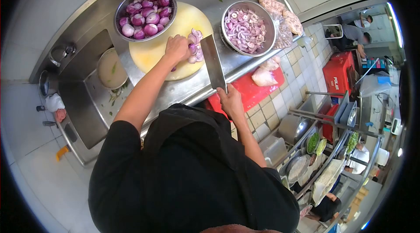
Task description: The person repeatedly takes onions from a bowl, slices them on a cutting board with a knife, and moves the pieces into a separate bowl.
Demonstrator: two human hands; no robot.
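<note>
My right hand point(232, 100) is wrapped round the handle of a broad-bladed cleaver point(212, 60), its blade beside the right side of the round yellowish cutting board point(146, 58). On the board, my left hand point(178, 49) has its fingers curled down onto a red onion point(192, 49), most of which they hide. Sliced onion point(195, 37) lies between that hand and the blade. Peeled purple onions fill a perforated metal bowl point(119, 29) at the board's far left edge. To the right, a second metal bowl point(224, 13) holds many onion slices.
A steel sink point(87, 119) with a pot point(105, 85) of cloudy liquid lies left. Filled plastic bags point(280, 16) rest by the right bowl. Below the counter edge, pale raw meat point(264, 76) sits on a red surface point(249, 99). Shelves and several people are farther right.
</note>
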